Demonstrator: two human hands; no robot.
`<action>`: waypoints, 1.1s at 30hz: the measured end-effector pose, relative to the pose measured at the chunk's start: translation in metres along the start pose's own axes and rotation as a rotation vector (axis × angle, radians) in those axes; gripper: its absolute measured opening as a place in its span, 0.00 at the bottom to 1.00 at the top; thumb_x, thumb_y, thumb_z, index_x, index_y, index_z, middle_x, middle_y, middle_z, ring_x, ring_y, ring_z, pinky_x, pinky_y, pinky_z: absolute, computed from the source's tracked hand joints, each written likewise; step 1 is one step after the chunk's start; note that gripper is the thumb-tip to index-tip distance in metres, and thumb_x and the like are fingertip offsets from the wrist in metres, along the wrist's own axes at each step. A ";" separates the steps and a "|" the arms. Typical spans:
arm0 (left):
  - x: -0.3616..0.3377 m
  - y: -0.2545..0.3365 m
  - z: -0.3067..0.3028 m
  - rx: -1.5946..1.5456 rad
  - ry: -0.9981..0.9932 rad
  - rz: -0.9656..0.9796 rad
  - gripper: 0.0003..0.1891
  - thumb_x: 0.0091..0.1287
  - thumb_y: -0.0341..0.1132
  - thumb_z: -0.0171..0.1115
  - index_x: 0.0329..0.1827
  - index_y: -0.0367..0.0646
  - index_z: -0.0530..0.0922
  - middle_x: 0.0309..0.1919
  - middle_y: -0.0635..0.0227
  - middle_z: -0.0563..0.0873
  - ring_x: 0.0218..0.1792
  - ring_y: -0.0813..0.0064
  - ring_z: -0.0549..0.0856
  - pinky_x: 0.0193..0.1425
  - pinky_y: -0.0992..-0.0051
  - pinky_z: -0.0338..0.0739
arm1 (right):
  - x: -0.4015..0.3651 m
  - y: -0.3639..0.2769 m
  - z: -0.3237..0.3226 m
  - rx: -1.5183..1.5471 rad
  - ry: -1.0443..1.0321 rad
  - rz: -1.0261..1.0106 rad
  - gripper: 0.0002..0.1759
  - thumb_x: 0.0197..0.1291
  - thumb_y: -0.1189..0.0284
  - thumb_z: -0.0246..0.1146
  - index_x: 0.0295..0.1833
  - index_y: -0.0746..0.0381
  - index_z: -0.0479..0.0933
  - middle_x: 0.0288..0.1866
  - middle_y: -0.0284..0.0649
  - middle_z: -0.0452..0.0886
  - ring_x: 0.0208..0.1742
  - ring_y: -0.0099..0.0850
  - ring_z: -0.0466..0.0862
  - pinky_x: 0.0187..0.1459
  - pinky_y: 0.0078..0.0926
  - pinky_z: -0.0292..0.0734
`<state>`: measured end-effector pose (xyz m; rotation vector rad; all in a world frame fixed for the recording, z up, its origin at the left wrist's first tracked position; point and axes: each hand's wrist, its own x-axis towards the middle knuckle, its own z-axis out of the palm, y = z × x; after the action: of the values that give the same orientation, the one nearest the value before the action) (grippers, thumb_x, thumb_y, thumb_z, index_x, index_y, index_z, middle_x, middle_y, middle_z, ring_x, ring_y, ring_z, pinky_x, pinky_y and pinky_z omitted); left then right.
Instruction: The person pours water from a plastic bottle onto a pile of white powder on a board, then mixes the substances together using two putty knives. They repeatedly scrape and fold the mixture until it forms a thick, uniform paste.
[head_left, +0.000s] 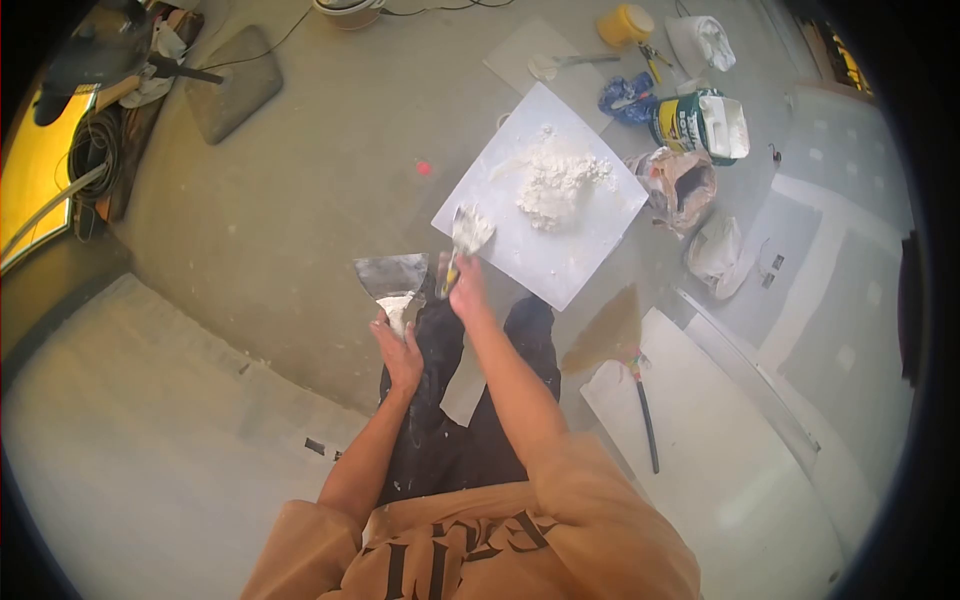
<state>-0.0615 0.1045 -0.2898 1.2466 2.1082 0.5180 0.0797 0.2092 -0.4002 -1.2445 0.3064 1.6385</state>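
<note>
My left hand (400, 350) is closed round the lower part of a wide metal putty knife (390, 272), whose blade points away from me and has white compound near its base. Just to its right, my right hand (466, 290) grips the handle of a smaller spatula (471, 230) with white material on its blade. That blade is over the near left edge of a square white board (495, 235). A heap of white, crumbly compound (560, 185) lies on the board, beyond and to the right of both hands.
A broom (648, 420) lies at the right. Behind the board are a green bucket (680, 125), a yellow container (625, 26), blue plastic (627, 97) and paper bags (680, 185). A stand base (235, 85) and coiled cable (95, 145) are at the left.
</note>
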 end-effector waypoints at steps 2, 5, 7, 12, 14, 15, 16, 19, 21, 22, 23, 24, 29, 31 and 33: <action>0.000 -0.006 0.000 0.001 -0.008 0.013 0.31 0.74 0.28 0.63 0.74 0.23 0.62 0.70 0.34 0.69 0.70 0.37 0.72 0.79 0.53 0.64 | 0.025 -0.039 0.038 0.178 0.019 -0.038 0.16 0.79 0.69 0.60 0.66 0.60 0.69 0.52 0.50 0.84 0.43 0.40 0.86 0.46 0.39 0.87; -0.002 -0.001 -0.006 0.003 -0.044 0.036 0.31 0.74 0.29 0.64 0.74 0.23 0.63 0.71 0.34 0.70 0.71 0.37 0.71 0.79 0.53 0.63 | 0.050 -0.126 0.054 0.657 -0.020 0.067 0.17 0.78 0.70 0.61 0.65 0.65 0.69 0.54 0.52 0.82 0.44 0.40 0.85 0.47 0.37 0.88; -0.004 0.005 -0.006 -0.006 -0.082 0.044 0.30 0.74 0.29 0.63 0.73 0.21 0.63 0.69 0.33 0.71 0.70 0.35 0.71 0.78 0.52 0.64 | 0.021 -0.188 0.062 0.646 -0.069 0.025 0.17 0.78 0.71 0.61 0.64 0.68 0.69 0.53 0.52 0.82 0.44 0.40 0.85 0.47 0.37 0.88; -0.020 0.009 0.001 0.044 -0.158 0.102 0.30 0.74 0.30 0.63 0.73 0.22 0.63 0.66 0.34 0.72 0.68 0.34 0.72 0.75 0.50 0.65 | -0.066 -0.266 0.018 0.255 -0.126 0.103 0.14 0.77 0.71 0.62 0.62 0.65 0.72 0.48 0.49 0.84 0.42 0.36 0.85 0.47 0.34 0.87; -0.022 0.014 0.009 0.076 -0.179 0.167 0.30 0.73 0.30 0.64 0.74 0.25 0.63 0.63 0.37 0.73 0.65 0.35 0.74 0.71 0.50 0.69 | -0.086 -0.272 -0.014 0.027 -0.141 0.019 0.14 0.77 0.71 0.62 0.62 0.65 0.73 0.46 0.47 0.85 0.41 0.34 0.85 0.46 0.32 0.87; -0.021 0.021 0.011 0.082 -0.187 0.186 0.30 0.73 0.30 0.64 0.74 0.25 0.63 0.63 0.37 0.73 0.65 0.35 0.74 0.71 0.50 0.69 | -0.091 -0.273 -0.032 -0.215 -0.144 -0.045 0.14 0.77 0.71 0.62 0.62 0.65 0.73 0.44 0.45 0.85 0.40 0.31 0.85 0.45 0.30 0.86; -0.019 0.028 0.011 0.060 -0.241 0.153 0.30 0.73 0.29 0.63 0.74 0.27 0.64 0.63 0.38 0.73 0.65 0.36 0.75 0.69 0.51 0.71 | -0.091 -0.273 -0.052 -0.194 -0.137 -0.056 0.14 0.77 0.71 0.62 0.62 0.65 0.73 0.44 0.45 0.85 0.40 0.31 0.85 0.45 0.30 0.86; -0.010 0.056 0.013 0.083 -0.353 0.159 0.29 0.73 0.28 0.63 0.74 0.29 0.64 0.62 0.39 0.73 0.64 0.36 0.75 0.67 0.51 0.73 | -0.083 -0.264 -0.118 -0.602 0.037 -0.164 0.16 0.78 0.70 0.61 0.64 0.65 0.73 0.40 0.42 0.86 0.36 0.28 0.84 0.41 0.28 0.83; -0.006 0.067 0.014 0.131 -0.404 0.190 0.28 0.73 0.28 0.62 0.73 0.30 0.65 0.61 0.40 0.73 0.63 0.36 0.76 0.66 0.51 0.74 | -0.075 -0.254 -0.165 -0.816 0.104 -0.188 0.18 0.77 0.71 0.61 0.67 0.66 0.72 0.37 0.40 0.85 0.34 0.26 0.83 0.37 0.26 0.81; -0.002 0.069 0.017 0.156 -0.409 0.234 0.28 0.73 0.27 0.62 0.73 0.30 0.65 0.61 0.40 0.73 0.63 0.36 0.76 0.65 0.50 0.74 | -0.069 -0.248 -0.188 -0.796 0.104 -0.187 0.18 0.77 0.71 0.61 0.67 0.66 0.72 0.37 0.40 0.85 0.34 0.26 0.83 0.37 0.26 0.81; 0.001 0.074 0.021 0.179 -0.408 0.277 0.28 0.72 0.27 0.62 0.73 0.29 0.65 0.61 0.40 0.73 0.62 0.36 0.76 0.65 0.50 0.74 | -0.066 -0.241 -0.210 -0.686 0.075 -0.127 0.19 0.77 0.71 0.61 0.68 0.67 0.73 0.36 0.39 0.84 0.33 0.26 0.83 0.35 0.26 0.80; -0.001 0.078 0.018 0.199 -0.406 0.279 0.28 0.72 0.27 0.62 0.73 0.29 0.65 0.61 0.40 0.73 0.62 0.36 0.76 0.65 0.50 0.74 | -0.069 -0.234 -0.225 -0.576 0.044 -0.061 0.20 0.77 0.72 0.61 0.69 0.67 0.73 0.36 0.39 0.84 0.32 0.25 0.82 0.34 0.26 0.80; 0.004 0.111 0.003 0.224 -0.337 0.293 0.28 0.72 0.27 0.63 0.72 0.27 0.65 0.60 0.38 0.74 0.62 0.35 0.76 0.65 0.49 0.74 | -0.062 -0.222 -0.230 -0.502 0.073 0.042 0.21 0.77 0.71 0.61 0.70 0.67 0.73 0.38 0.37 0.84 0.33 0.24 0.82 0.34 0.25 0.78; 0.002 0.118 0.004 0.266 -0.307 0.288 0.27 0.73 0.28 0.63 0.72 0.27 0.65 0.60 0.38 0.74 0.63 0.35 0.76 0.65 0.49 0.74 | -0.043 -0.215 -0.213 -0.483 0.038 0.013 0.20 0.77 0.70 0.61 0.69 0.66 0.74 0.38 0.36 0.83 0.33 0.23 0.81 0.33 0.24 0.77; -0.006 0.108 0.005 0.303 -0.274 0.277 0.28 0.73 0.29 0.63 0.72 0.28 0.65 0.60 0.37 0.75 0.64 0.35 0.75 0.65 0.50 0.74 | -0.011 -0.226 -0.167 -0.533 -0.016 -0.086 0.17 0.77 0.70 0.60 0.65 0.66 0.77 0.37 0.35 0.83 0.31 0.21 0.80 0.31 0.22 0.76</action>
<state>0.0123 0.1507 -0.2260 1.6918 1.8381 0.1303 0.3595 0.1900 -0.3851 -1.6086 -0.2097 1.7115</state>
